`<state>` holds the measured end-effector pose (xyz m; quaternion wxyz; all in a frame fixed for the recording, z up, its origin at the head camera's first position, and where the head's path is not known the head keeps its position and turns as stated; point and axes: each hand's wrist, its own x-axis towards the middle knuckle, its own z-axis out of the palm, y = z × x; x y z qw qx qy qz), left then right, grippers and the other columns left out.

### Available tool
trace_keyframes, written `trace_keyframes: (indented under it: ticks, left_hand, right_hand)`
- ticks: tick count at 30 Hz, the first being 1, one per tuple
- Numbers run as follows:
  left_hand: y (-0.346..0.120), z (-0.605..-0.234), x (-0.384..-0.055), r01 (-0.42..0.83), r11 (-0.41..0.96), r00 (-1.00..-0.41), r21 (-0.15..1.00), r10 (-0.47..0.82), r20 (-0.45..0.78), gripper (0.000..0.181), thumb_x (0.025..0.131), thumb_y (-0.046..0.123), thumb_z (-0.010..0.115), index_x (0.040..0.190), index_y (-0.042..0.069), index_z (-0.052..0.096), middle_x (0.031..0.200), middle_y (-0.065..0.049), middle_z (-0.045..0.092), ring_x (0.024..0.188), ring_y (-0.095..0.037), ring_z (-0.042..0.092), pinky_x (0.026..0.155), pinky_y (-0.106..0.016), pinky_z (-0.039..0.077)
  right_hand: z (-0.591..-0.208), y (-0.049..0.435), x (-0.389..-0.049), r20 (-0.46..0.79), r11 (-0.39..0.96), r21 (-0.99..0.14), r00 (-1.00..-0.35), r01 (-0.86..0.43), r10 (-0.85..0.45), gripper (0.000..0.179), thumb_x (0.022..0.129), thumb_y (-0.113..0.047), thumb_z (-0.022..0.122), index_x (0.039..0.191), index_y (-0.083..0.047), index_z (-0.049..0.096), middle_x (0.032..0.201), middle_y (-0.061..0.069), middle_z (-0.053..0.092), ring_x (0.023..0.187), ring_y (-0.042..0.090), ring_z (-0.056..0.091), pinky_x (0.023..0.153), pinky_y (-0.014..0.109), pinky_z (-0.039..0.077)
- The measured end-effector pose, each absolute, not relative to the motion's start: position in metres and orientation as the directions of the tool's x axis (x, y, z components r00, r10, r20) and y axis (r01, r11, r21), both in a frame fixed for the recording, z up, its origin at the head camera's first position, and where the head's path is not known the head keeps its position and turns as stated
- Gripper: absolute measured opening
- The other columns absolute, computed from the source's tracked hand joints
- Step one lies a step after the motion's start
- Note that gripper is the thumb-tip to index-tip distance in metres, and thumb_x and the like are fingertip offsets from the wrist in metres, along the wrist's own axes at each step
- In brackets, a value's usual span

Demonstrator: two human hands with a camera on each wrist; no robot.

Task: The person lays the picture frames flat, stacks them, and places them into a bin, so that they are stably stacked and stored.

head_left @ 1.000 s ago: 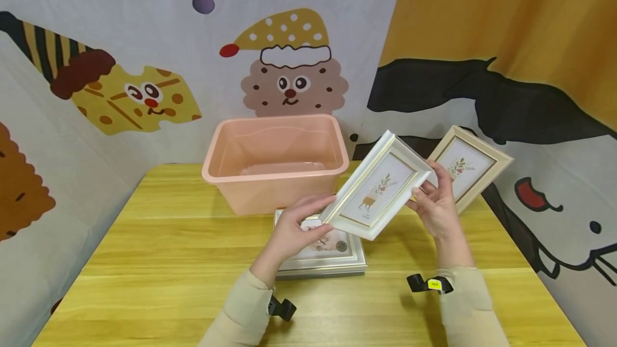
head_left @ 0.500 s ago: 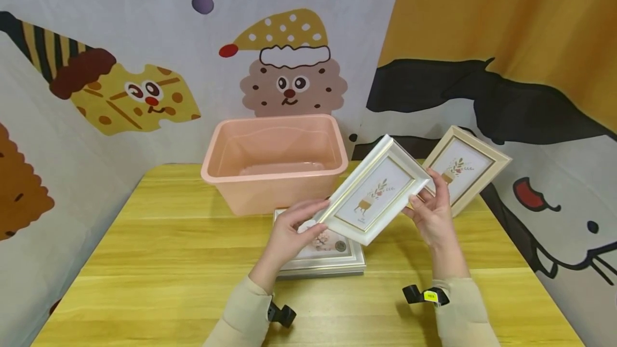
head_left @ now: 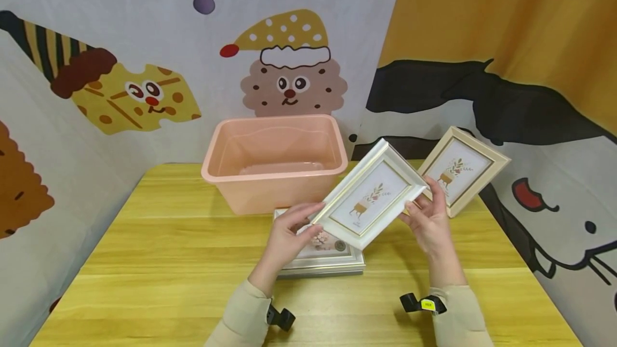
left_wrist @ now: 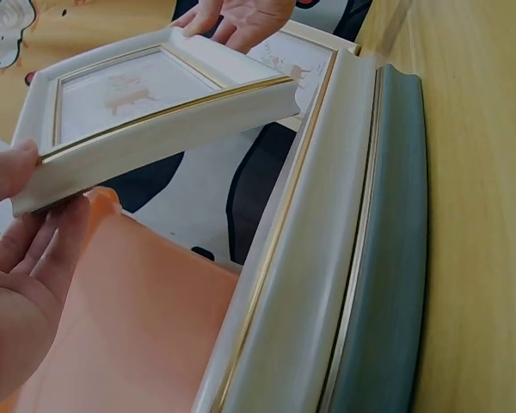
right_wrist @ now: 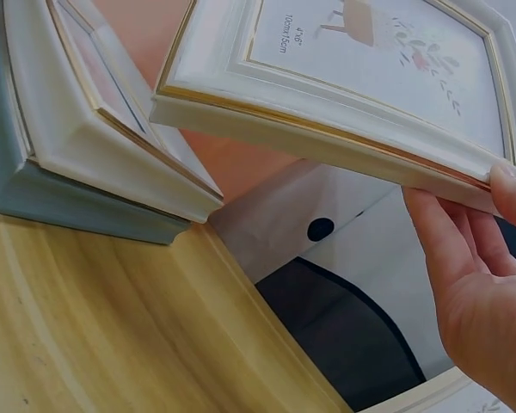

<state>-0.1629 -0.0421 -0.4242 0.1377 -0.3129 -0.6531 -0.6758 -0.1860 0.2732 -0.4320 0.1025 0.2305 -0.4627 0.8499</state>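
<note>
Both hands hold a white picture frame (head_left: 370, 197) with gold trim and a plant print, tilted in the air over the table. My left hand (head_left: 284, 237) pinches its lower left side, thumb on the face and fingers behind. At the opposite right side my right hand (head_left: 430, 221) pinches the edge the same way. Below it lies a stack of frames (head_left: 328, 264), white on top of a blue-green one (left_wrist: 400, 241), partly hidden by the left hand and the held frame. A beige picture frame (head_left: 474, 175) with a similar print stands tilted behind the right hand.
A pink plastic bin (head_left: 275, 191) stands at the back of the wooden table (head_left: 168, 261), just behind the stack. A cloth backdrop (head_left: 159, 25) with cartoon figures hangs close behind and along both sides.
Both hands have brought the white picture frame slightly down and to the left, towards the person. The right hand has come a little nearer the front. Bin and stack stay put.
</note>
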Motion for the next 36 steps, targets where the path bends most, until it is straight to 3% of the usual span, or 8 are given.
trace_keyframes:
  ticks: [6,13,23,26,31,36]
  left_hand:
    - [-0.045,-0.424,-0.164,0.563,-0.098,-0.802,0.821,0.178,0.571,0.039,0.083,-0.013,0.07,0.121,-0.012,0.063,0.12,-0.025,0.063,0.102,-0.012,0.063,0.081,-0.03,0.058]
    - [-0.053,-0.423,-0.167,0.522,-0.105,-0.835,0.846,0.137,0.533,0.036,0.085,-0.013,0.068,0.121,-0.013,0.063,0.121,-0.027,0.063,0.094,-0.01,0.064,0.076,-0.034,0.06]
    - [-0.074,-0.416,-0.174,0.448,-0.217,-0.853,0.867,0.187,0.488,0.034,0.089,-0.016,0.062,0.122,-0.021,0.057,0.119,-0.036,0.059,0.085,-0.012,0.065,0.072,-0.039,0.061]
    - [-0.081,-0.415,-0.175,0.433,-0.242,-0.856,0.869,0.192,0.48,0.033,0.09,-0.013,0.063,0.121,-0.022,0.056,0.113,-0.028,0.065,0.084,-0.013,0.067,0.072,-0.04,0.061]
    - [-0.091,-0.417,-0.179,0.431,-0.235,-0.863,0.871,0.173,0.474,0.03,0.089,-0.013,0.063,0.117,-0.022,0.058,0.1,-0.003,0.072,0.08,-0.012,0.067,0.07,-0.036,0.061]
    - [-0.099,-0.418,-0.181,0.386,-0.229,-0.898,0.894,0.127,0.421,0.029,0.089,-0.014,0.063,0.116,-0.022,0.058,0.101,0.004,0.073,0.077,-0.01,0.068,0.068,-0.031,0.061]
  right_hand:
    - [-0.434,0.273,-0.185,0.488,-0.529,-0.758,-0.87,-0.381,-0.074,0.068,0.092,0.025,0.04,0.146,-0.016,0.035,0.126,0.011,0.06,0.107,0.023,0.064,0.083,0.041,0.058]
    - [-0.43,0.277,-0.184,0.494,-0.466,-0.803,-0.853,-0.372,-0.17,0.062,0.095,0.022,0.04,0.149,-0.008,0.035,0.127,0.008,0.06,0.107,0.021,0.063,0.082,0.038,0.059]
    - [-0.426,0.287,-0.184,0.444,-0.305,-0.887,-0.82,-0.345,-0.361,0.06,0.097,0.018,0.043,0.152,-0.005,0.036,0.125,0.007,0.06,0.105,0.02,0.065,0.083,0.038,0.058]
    - [-0.425,0.285,-0.183,0.418,-0.274,-0.903,-0.819,-0.33,-0.393,0.058,0.097,0.017,0.044,0.151,-0.004,0.037,0.122,0.008,0.062,0.102,0.021,0.066,0.082,0.038,0.059]
    - [-0.427,0.28,-0.18,0.356,-0.168,-0.934,-0.838,-0.314,-0.413,0.058,0.098,0.014,0.046,0.151,-0.008,0.039,0.122,0.005,0.064,0.098,0.02,0.067,0.077,0.038,0.06]
    - [-0.43,0.272,-0.177,0.291,-0.072,-0.955,-0.852,-0.289,-0.436,0.064,0.098,0.011,0.05,0.155,-0.012,0.034,0.118,0.005,0.064,0.095,0.021,0.067,0.071,0.043,0.06]
